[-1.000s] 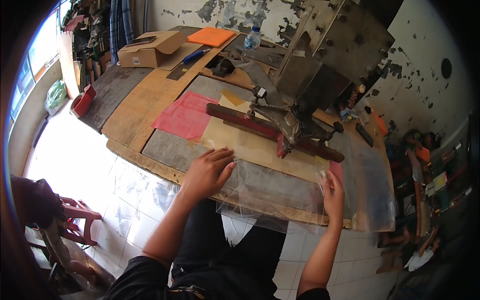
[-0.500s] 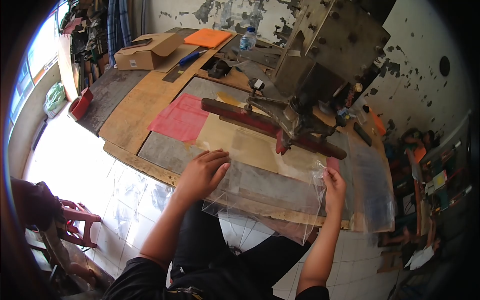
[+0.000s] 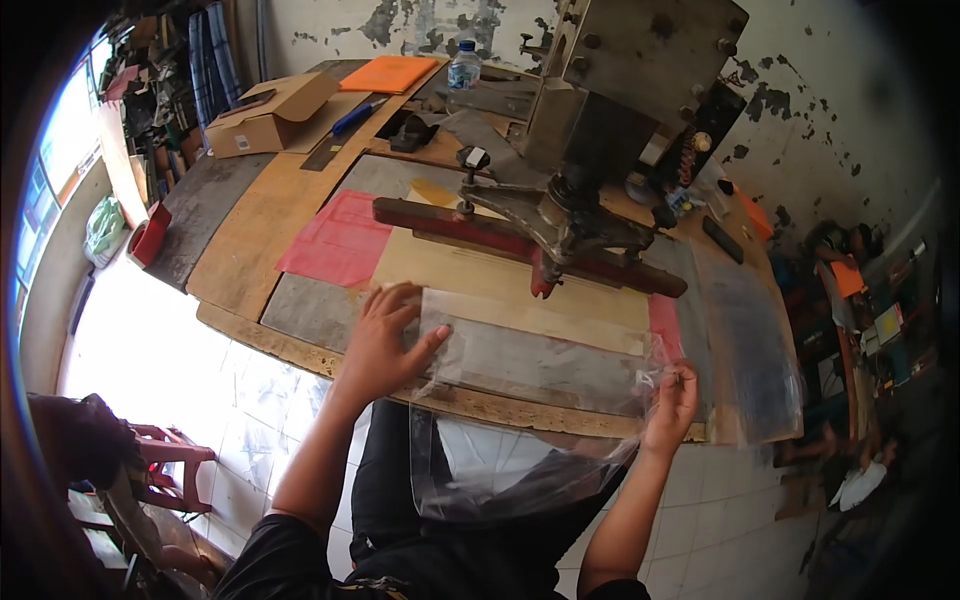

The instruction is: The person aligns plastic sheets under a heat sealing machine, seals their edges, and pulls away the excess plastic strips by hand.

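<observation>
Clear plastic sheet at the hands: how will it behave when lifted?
Likely floppy: the clear plastic sheet sags past the table edge. Probably light, since it looks thin and see-through. May crease: it's crumpled near the right hand.

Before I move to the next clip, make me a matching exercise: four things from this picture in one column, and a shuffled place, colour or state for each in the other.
Things
1. clear plastic sheet
2. cardboard box
3. bottle
4. right hand

Places, colours, states
A. standing upright, blue-capped
B. pinching thin material near its right side
C. hanging past the front edge of the table
D. bearing a dark, flat object on top

Right pairs: 1-C, 2-D, 3-A, 4-B
</observation>
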`<state>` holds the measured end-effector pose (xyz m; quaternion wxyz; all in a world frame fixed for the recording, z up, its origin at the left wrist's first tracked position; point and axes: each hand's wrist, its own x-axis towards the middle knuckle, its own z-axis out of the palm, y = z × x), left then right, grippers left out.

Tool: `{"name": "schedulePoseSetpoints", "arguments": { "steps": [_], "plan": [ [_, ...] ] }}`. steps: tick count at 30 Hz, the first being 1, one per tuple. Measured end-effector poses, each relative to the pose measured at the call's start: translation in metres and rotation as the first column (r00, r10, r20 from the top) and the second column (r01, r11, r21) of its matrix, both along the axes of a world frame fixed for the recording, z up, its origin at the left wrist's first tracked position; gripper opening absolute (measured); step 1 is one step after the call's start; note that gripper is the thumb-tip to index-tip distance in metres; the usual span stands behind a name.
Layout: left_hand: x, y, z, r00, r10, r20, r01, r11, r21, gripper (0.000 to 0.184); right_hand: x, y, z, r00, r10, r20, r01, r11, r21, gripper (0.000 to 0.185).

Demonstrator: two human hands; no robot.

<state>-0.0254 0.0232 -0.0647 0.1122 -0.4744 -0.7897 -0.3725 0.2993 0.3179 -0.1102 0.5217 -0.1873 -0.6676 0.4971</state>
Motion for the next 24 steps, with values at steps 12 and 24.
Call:
{"name": "schedulePoseSetpoints", "arguments": {
  "steps": [12, 24],
  "plan": [
    [-0.002, -0.016, -0.002, 0.562, -0.201, 0.802, 0.040, 0.976, 0.216, 0.037, -0.026, -0.032, 0.020, 0.999, -0.033, -0.003, 0.033, 0.999, 0.008, 0.017],
    [-0.005, -0.022, 0.000, 0.543, -0.323, 0.775, 0.109, 0.942, 0.317, 0.042, -0.024, -0.028, 0.013, 0.997, -0.058, 0.058, 0.065, 0.992, -0.112, 0.021]
  ]
}}
